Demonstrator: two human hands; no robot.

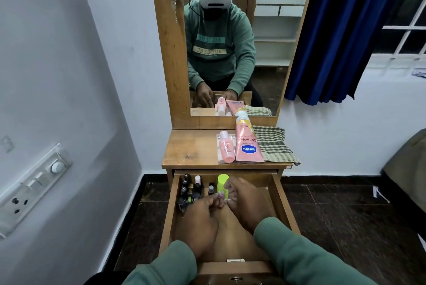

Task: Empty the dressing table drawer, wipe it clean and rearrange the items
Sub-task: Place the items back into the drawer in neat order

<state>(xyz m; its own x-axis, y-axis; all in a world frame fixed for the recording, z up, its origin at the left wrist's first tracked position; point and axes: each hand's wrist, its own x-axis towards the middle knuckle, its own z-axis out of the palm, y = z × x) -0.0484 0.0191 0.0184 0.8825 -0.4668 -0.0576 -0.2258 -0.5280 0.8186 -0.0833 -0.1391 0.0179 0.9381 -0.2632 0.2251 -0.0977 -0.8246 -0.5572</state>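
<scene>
With a small pinkish item (221,196) pinched betw. left hand (202,218) & right hand (249,201), the nail polish bottles (191,190) & green-capped bottle (223,181) just beside could be toppled.

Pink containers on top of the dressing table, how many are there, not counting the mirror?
2: a small pink bottle on the left and a pink Vaseline tube right of it, beside the checked cloth. None looks hidden.

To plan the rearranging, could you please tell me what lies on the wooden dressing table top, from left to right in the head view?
Left to right: small pink plastic bottle → large pink Vaseline tube → folded green-and-cream checked cloth.
</scene>
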